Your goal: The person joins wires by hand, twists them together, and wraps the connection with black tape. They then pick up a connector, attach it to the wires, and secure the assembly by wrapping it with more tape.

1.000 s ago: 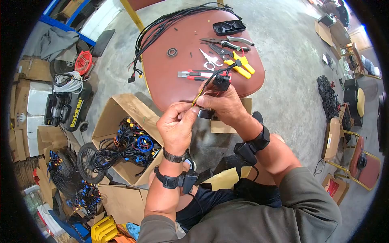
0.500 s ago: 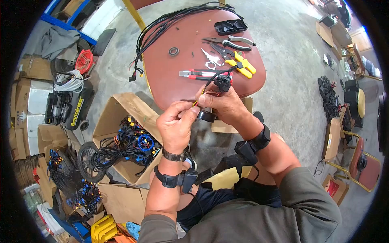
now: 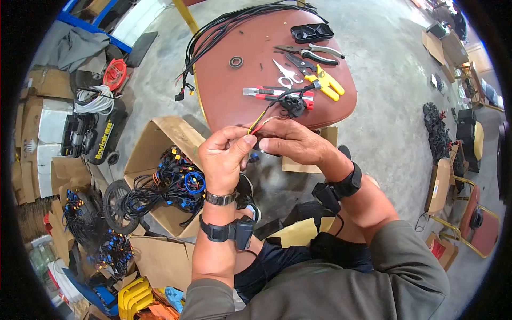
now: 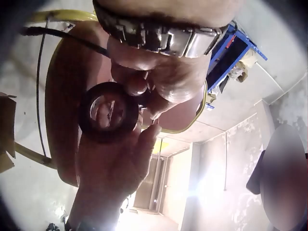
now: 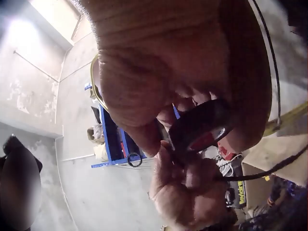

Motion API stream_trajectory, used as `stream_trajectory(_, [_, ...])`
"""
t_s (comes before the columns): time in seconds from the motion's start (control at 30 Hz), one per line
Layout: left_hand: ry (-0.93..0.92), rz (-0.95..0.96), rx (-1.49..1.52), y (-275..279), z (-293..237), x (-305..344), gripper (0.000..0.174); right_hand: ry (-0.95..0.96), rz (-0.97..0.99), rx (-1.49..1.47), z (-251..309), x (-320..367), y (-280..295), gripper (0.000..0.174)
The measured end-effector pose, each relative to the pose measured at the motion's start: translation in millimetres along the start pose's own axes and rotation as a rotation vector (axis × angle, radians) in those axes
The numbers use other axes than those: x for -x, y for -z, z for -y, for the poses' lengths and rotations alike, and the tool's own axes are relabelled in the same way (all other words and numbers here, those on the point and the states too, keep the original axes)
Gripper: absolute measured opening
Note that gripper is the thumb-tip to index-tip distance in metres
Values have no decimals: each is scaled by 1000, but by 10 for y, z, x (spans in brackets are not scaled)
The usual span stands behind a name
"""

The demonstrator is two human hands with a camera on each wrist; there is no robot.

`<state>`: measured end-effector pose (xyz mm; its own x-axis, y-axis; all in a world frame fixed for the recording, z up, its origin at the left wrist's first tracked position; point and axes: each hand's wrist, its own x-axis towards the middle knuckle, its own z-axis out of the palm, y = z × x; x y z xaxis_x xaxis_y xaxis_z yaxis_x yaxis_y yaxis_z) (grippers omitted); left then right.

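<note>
My left hand [image 3: 223, 157] pinches thin yellow and red wires [image 3: 255, 128] between thumb and fingertips, above the floor in front of the chair. My right hand [image 3: 301, 143] is close beside it, thumb pointing at the left fingertips. A roll of black tape [image 4: 87, 115] shows in both wrist views, against the curled fingers of my right hand; in the head view it is hidden under the hands. The wires run up to a black connector housing [image 3: 293, 106] just beyond the right hand, over the seat's near edge.
On the red chair seat [image 3: 224, 101] lie a box cutter [image 3: 256, 92], scissors [image 3: 288, 77], pliers [image 3: 320, 53], yellow-handled wire strippers [image 3: 330, 84], a bearing [image 3: 236, 62], a black tray [image 3: 312, 33] and a cable bundle [image 3: 213, 42]. A cardboard box [image 3: 181, 133] of cables stands at left.
The right hand has rotated, its thumb lower and its fingers reaching over the wires. The tape roll has gone from sight beneath the hands. The head view has shifted slightly.
</note>
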<state>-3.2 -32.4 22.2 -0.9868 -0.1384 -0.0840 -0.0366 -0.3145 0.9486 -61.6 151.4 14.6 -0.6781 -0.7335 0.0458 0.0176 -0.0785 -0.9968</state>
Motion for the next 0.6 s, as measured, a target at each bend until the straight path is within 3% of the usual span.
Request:
stream_trajectory(0.2, [64,58,143,69,21,-19,28,-39,-33,7,-26,-24,-10,32])
stream_trajectory(0.3, [67,46,171,55,39,-26,33,-186,-59,75,77,20,19,30])
stream_trajectory(0.4, [52,22,167,36,56,-15,33,-136,-175,-29,56,37,-69,27])
stream_trajectory(0.5, [28,3,172,-17,26,18,31,-53,-210,123,121,47,-75,23])
stream_trajectory(0.6, [-40,27,177,-50,31,38,27,80,-236,84,-89,-3,-81,18])
